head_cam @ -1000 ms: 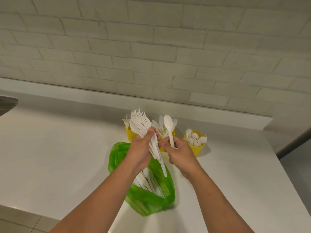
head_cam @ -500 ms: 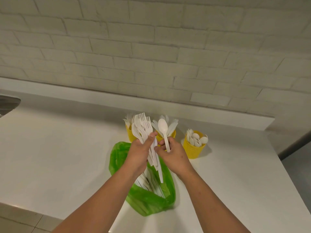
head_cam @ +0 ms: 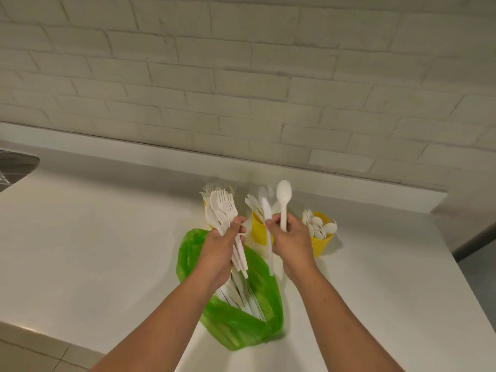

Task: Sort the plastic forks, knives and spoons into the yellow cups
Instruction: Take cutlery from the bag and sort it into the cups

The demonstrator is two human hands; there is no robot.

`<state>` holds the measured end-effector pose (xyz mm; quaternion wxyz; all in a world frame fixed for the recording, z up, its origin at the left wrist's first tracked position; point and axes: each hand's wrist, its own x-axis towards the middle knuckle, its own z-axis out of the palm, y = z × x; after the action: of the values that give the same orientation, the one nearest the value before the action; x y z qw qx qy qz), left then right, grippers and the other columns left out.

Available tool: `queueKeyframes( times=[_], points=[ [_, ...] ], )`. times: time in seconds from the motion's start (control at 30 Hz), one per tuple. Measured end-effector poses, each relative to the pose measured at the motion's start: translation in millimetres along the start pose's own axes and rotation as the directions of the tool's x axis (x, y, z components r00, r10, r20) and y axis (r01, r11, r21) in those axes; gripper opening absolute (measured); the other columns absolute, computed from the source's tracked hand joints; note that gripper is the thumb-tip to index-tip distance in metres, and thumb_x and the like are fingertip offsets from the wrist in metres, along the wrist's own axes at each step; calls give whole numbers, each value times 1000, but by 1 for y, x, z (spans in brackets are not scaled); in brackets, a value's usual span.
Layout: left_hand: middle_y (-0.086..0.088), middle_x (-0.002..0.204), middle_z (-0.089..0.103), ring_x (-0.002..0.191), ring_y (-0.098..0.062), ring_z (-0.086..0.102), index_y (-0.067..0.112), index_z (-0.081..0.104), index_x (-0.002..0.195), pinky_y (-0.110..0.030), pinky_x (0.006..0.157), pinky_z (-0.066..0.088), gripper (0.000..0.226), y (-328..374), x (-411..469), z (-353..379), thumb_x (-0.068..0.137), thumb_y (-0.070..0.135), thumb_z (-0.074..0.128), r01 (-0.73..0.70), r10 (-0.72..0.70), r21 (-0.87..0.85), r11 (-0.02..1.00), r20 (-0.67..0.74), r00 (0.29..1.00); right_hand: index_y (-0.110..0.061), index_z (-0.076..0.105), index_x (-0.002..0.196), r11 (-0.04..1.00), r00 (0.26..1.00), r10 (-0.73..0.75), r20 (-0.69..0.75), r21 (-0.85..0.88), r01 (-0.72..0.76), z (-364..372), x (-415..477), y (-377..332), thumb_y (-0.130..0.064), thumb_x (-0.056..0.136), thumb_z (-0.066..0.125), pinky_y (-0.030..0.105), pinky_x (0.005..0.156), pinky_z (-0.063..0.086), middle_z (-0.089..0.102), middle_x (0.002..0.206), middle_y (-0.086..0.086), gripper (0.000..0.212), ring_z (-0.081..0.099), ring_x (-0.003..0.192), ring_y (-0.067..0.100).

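The leftmost yellow cup [head_cam: 205, 204] is almost wholly hidden behind the bundle of forks [head_cam: 220, 210]. A long white utensil [head_cam: 268, 218] in the right hand [head_cam: 292, 240] is too blurred to name. A dark thing [head_cam: 16, 167] is cut off by the left edge

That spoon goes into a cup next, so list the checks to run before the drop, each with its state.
1. The right hand grips the spoon, bowl up: ok.
2. The spoon cup stands upright, just right of that hand: ok.
3. The right hand holds the spoon alone: not ok, a blurred knife-like piece is in it too.
4. The left hand holds the fork bundle clear of the path: ok.
5. Room left in the spoon cup: cannot tell.
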<state>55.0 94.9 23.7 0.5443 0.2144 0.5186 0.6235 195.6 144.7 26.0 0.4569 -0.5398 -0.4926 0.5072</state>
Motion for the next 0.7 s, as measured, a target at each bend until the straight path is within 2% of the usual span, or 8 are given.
queueKeyframes(
  times=[0.07, 0.17, 0.3, 0.37, 0.47, 0.57, 0.67, 0.7],
  points=[
    [-1, 75, 58, 64, -12, 53, 11, 71, 114, -28, 61, 46, 24, 3, 0, 0, 103, 30, 60, 26, -23, -37, 999, 74, 997, -22, 67, 87, 997, 998, -56, -37, 50, 57, -4, 15, -13, -17, 90, 74, 28, 59, 46, 64, 69, -10, 10, 56, 61, 9],
    [1, 71, 53, 60, -12, 48, 14, 69, 116, -25, 54, 41, 26, 7, -1, 4, 104, 34, 58, 24, -26, 9, 1000, 148, 989, -21, 68, 91, 980, 972, -198, -129, -4, 199, -5, 37, -34, -16, 90, 75, 19, 66, 53, 71, 81, -8, 9, 65, 72, 5],
    [2, 69, 50, 52, -9, 40, 20, 58, 94, -20, 45, 32, 18, 16, -3, 12, 104, 35, 58, 26, -28, 10, 1000, 186, 982, -17, 65, 88, 952, 936, -289, -199, -161, 259, 3, 63, -38, -17, 89, 74, 9, 61, 42, 64, 74, -6, 10, 58, 64, 0],
    [2, 71, 50, 52, -9, 37, 19, 53, 90, -20, 44, 29, 21, 18, -2, 14, 102, 35, 61, 3, -8, 24, 1000, 207, 978, -16, 65, 89, 938, 947, -275, -167, -265, 226, 5, 71, -29, -16, 89, 73, 15, 62, 40, 64, 74, -7, 9, 58, 67, 5],
    [2, 74, 49, 54, -8, 33, 16, 56, 101, -19, 44, 26, 15, 20, 0, 13, 98, 27, 66, -25, 12, 42, 999, 269, 963, -15, 66, 101, 930, 951, -257, -174, -311, 195, 6, 69, -18, -19, 88, 73, 26, 74, 45, 68, 87, -4, 15, 62, 80, 17],
    [-1, 79, 56, 54, -9, 38, 11, 58, 102, -19, 43, 27, 6, 23, 1, 13, 102, 16, 61, -54, 27, 80, 995, 307, 951, -22, 61, 105, 954, 935, -257, -244, -221, 204, 5, 59, -19, -28, 89, 69, 35, 79, 51, 67, 93, -1, 18, 63, 85, 21],
    [-3, 86, 62, 56, -12, 40, 9, 58, 110, -19, 42, 29, 10, 24, 4, 15, 102, 15, 60, -48, 18, 88, 995, 316, 949, -30, 60, 100, 983, 977, -176, -118, 34, 181, 3, 42, -30, -32, 100, 56, 36, 58, 44, 57, 73, -6, 4, 51, 60, 17],
    [-4, 86, 61, 55, -12, 41, 9, 57, 111, -20, 42, 30, 12, 23, 5, 16, 103, 16, 60, -53, 18, 105, 993, 312, 950, -31, 61, 104, 979, 985, -164, -61, 112, 170, 2, 36, -32, -30, 105, 51, 33, 51, 40, 52, 69, -5, 10, 45, 53, 16]
  ],
)
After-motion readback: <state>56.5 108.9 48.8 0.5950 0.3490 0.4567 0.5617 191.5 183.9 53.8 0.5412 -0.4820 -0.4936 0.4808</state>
